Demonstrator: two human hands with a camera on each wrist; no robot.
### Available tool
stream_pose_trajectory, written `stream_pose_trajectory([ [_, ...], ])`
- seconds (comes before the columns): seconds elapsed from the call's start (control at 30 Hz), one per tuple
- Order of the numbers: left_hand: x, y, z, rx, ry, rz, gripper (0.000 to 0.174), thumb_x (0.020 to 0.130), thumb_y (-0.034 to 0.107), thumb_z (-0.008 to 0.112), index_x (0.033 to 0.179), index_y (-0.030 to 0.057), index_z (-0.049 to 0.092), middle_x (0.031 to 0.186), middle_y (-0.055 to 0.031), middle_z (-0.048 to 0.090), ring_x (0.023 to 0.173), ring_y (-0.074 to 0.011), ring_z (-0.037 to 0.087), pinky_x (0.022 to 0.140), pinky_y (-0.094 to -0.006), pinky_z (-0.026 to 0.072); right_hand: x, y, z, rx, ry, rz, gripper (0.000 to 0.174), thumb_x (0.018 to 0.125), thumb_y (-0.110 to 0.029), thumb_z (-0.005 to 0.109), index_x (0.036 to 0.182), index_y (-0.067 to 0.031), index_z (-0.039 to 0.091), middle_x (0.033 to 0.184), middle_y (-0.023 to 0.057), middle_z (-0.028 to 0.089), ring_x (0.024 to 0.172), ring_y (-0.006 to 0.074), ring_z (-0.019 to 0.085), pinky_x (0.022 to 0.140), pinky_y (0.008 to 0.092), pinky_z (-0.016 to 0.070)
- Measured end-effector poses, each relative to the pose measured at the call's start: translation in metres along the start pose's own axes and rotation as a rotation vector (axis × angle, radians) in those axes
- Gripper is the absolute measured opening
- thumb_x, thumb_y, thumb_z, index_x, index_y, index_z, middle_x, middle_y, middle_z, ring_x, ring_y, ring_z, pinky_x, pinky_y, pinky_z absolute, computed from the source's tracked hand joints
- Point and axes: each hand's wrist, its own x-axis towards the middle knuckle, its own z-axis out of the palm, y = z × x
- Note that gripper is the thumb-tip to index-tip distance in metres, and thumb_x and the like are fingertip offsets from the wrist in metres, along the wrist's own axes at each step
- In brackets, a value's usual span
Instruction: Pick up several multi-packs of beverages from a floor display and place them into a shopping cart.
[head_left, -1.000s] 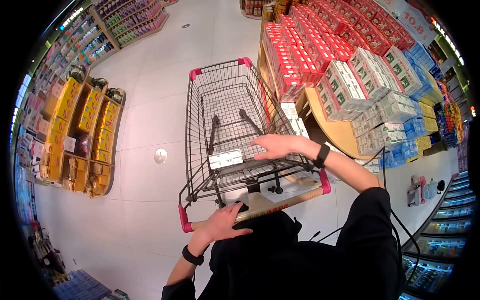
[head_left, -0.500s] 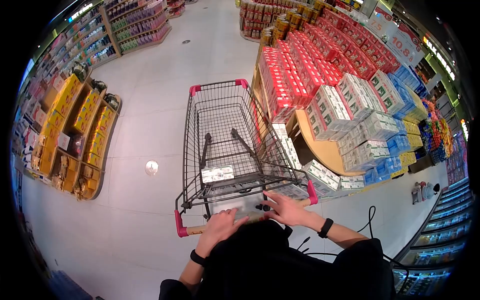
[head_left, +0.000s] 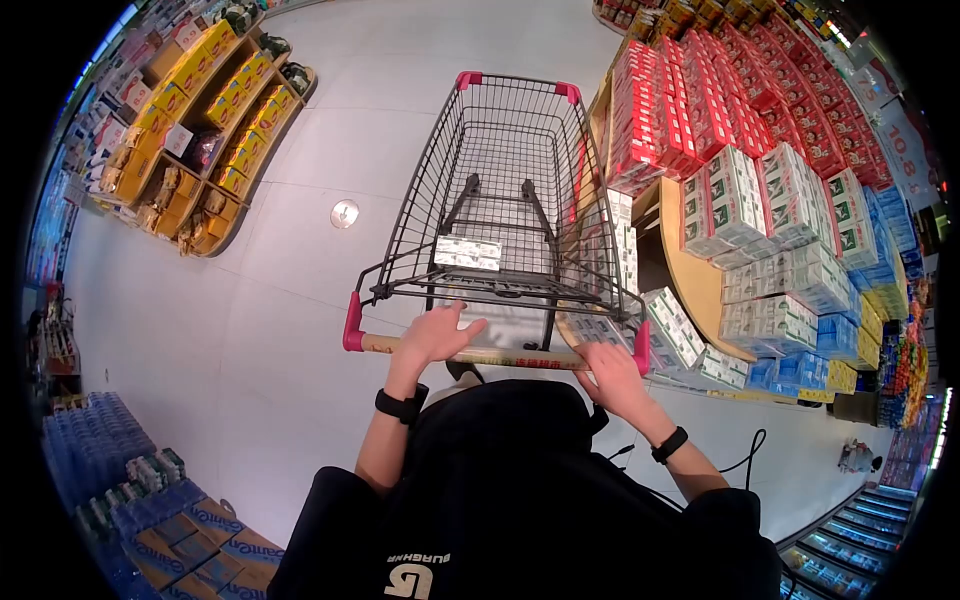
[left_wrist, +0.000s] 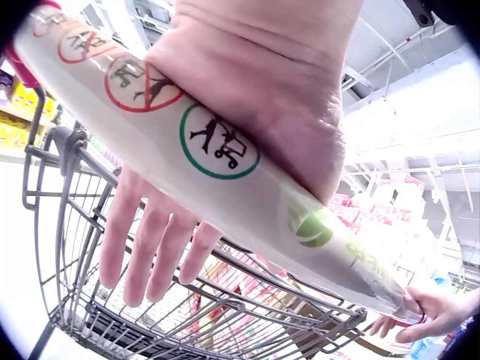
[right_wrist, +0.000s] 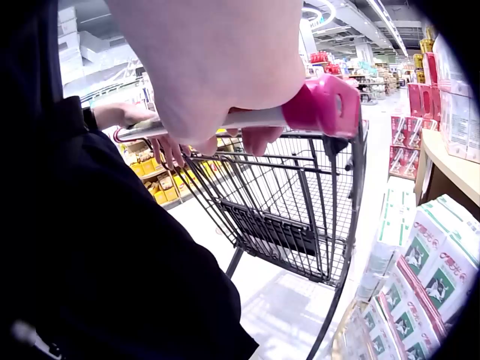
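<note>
A black wire shopping cart (head_left: 500,282) with pink corners stands before me. On its pale handle (head_left: 520,358) my left hand (head_left: 437,335) rests, and in the left wrist view its straight fingers (left_wrist: 157,247) hang past the bar. My right hand (head_left: 615,378) grips the handle close to its pink right end (right_wrist: 322,105), fingers over the bar and thumb on the near side. A white printed carton pack (head_left: 468,253) lies in the cart basket at the handle end.
To the right, a wooden display stand (head_left: 690,285) bears red boxes (head_left: 650,115) and white-green carton packs (head_left: 725,205). More white packs (right_wrist: 431,262) stand low beside the cart. A shelf with yellow boxes (head_left: 240,155) is at left; cardboard cases (head_left: 190,550) sit behind at lower left.
My right hand has come back from over the basket and taken hold of the handle's right part. The left hand stays on the handle. The view has swung, shifting cart and shelves.
</note>
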Motion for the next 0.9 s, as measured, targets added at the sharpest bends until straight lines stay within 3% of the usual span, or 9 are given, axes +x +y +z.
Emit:
stream_pose_trajectory([
  [0.1, 0.002, 0.005, 0.006, -0.002, 0.098, -0.028, 0.061, 0.091, 0.053, 0.054, 0.117, -0.0004, 0.066, 0.096, -0.0227, 0.07, 0.098, -0.0392, 0.066, 0.089, -0.0452, 0.0504, -0.016, 0.02, 0.003, -0.031, -0.007, 0.028, 0.031, 0.078, -0.011, 0.069, 0.107, -0.0056, 0.058, 0.096, 0.0092, 0.061, 0.09, 0.0273, 0.061, 0.077, 0.0387, 0.0477],
  [0.2, 0.0, 0.012, 0.008, 0.019, 0.167, -0.059, 0.05, 0.092, 0.047, 0.056, 0.108, 0.002, 0.071, 0.098, -0.0193, 0.072, 0.094, -0.0358, 0.068, 0.087, -0.0434, 0.0515, -0.014, 0.026, 0.014, -0.045, -0.047, 0.111, 0.024, 0.077, -0.016, 0.068, 0.098, -0.0076, 0.06, 0.08, 0.0091, 0.062, 0.075, 0.0296, 0.063, 0.065, 0.0432, 0.0496],
  [0.33, 0.0, 0.017, 0.011, 0.033, 0.21, -0.098, 0.046, 0.092, 0.044, 0.059, 0.106, 0.0014, 0.072, 0.101, -0.0191, 0.072, 0.09, -0.0316, 0.07, 0.084, -0.0406, 0.0528, -0.005, 0.023, 0.017, -0.095, -0.156, 0.266, 0.012, 0.077, -0.019, 0.065, 0.081, -0.008, 0.063, 0.065, 0.0109, 0.061, 0.064, 0.0314, 0.064, 0.061, 0.0454, 0.0504],
  [0.43, -0.003, 0.024, 0.014, 0.031, 0.274, -0.193, 0.045, 0.091, 0.045, 0.058, 0.102, 0.0041, 0.074, 0.098, -0.0202, 0.071, 0.097, -0.0372, 0.067, 0.087, -0.0443, 0.0519, -0.013, 0.029, 0.03, -0.147, 0.081, 0.126, 0.012, 0.077, -0.018, 0.064, 0.073, -0.0065, 0.065, 0.066, 0.0138, 0.064, 0.068, 0.0317, 0.067, 0.064, 0.0436, 0.0524],
  [0.53, -0.011, 0.034, 0.017, 0.063, 0.445, -0.208, 0.043, 0.091, 0.043, 0.059, 0.098, 0.0035, 0.074, 0.094, -0.0181, 0.072, 0.092, -0.0367, 0.068, 0.084, -0.0442, 0.0531, -0.002, 0.031, 0.016, -0.104, -0.223, 0.158, 0.012, 0.077, -0.016, 0.063, 0.074, -0.0042, 0.066, 0.072, 0.0166, 0.067, 0.072, 0.0328, 0.069, 0.066, 0.0425, 0.0534],
  [0.7, -0.016, 0.033, 0.029, 0.086, 0.769, -0.271, 0.042, 0.092, 0.043, 0.059, 0.091, 0.0025, 0.072, 0.09, -0.0154, 0.073, 0.087, -0.0356, 0.069, 0.079, -0.0448, 0.0539, -0.008, 0.044, 0.022, -0.093, -0.047, -0.028, 0.024, 0.079, -0.024, 0.066, 0.078, 0.0, 0.065, 0.062, 0.0176, 0.064, 0.061, 0.0347, 0.066, 0.058, 0.0434, 0.0527],
  [0.77, -0.017, 0.034, 0.032, 0.097, 0.767, -0.327, 0.044, 0.092, 0.045, 0.058, 0.092, 0.0032, 0.072, 0.09, -0.015, 0.073, 0.087, -0.035, 0.069, 0.079, -0.0453, 0.0539, -0.011, 0.045, 0.025, -0.092, -0.001, -0.051, 0.025, 0.08, -0.025, 0.066, 0.078, 0.0002, 0.065, 0.06, 0.0172, 0.063, 0.059, 0.0346, 0.066, 0.056, 0.0433, 0.0522],
  [0.8, -0.016, 0.033, 0.031, 0.111, 0.718, -0.349, 0.045, 0.091, 0.047, 0.057, 0.096, 0.0046, 0.073, 0.091, -0.0154, 0.073, 0.088, -0.035, 0.069, 0.08, -0.045, 0.0541, -0.013, 0.042, 0.019, -0.095, -0.031, -0.022, 0.015, 0.076, -0.018, 0.064, 0.076, -0.0022, 0.065, 0.068, 0.0155, 0.067, 0.063, 0.0327, 0.068, 0.058, 0.0421, 0.0541],
  [0.9, -0.015, 0.034, 0.03, 0.134, 0.539, -0.419, 0.048, 0.089, 0.05, 0.057, 0.1, 0.0062, 0.074, 0.095, -0.0175, 0.073, 0.092, -0.0352, 0.069, 0.084, -0.0444, 0.054, -0.019, 0.041, 0.018, -0.097, -0.038, -0.007, 0.015, 0.076, -0.017, 0.064, 0.078, -0.0027, 0.066, 0.069, 0.0152, 0.067, 0.064, 0.0319, 0.068, 0.059, 0.042, 0.0546],
])
